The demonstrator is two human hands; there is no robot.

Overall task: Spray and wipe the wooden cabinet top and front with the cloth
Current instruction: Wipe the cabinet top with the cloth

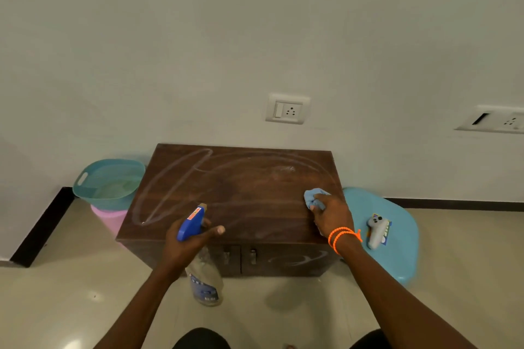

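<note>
A low dark wooden cabinet (241, 193) stands against the wall, its top marked with pale curved streaks. Two doors with small handles show on its front (283, 261). My left hand (187, 244) grips a spray bottle (205, 278) by its blue trigger head, held over the cabinet's front edge, nozzle pointing toward the top. My right hand (330, 214), with orange bands at the wrist, holds a bunched light blue cloth (313, 197) against the right side of the cabinet top.
A teal basin (109, 183) sits on a pink bucket (109, 219) left of the cabinet. A blue plastic stool (397, 252) on the right carries a grey controller (375, 229). Wall sockets (287, 108) hang above. Beige tile floor lies in front.
</note>
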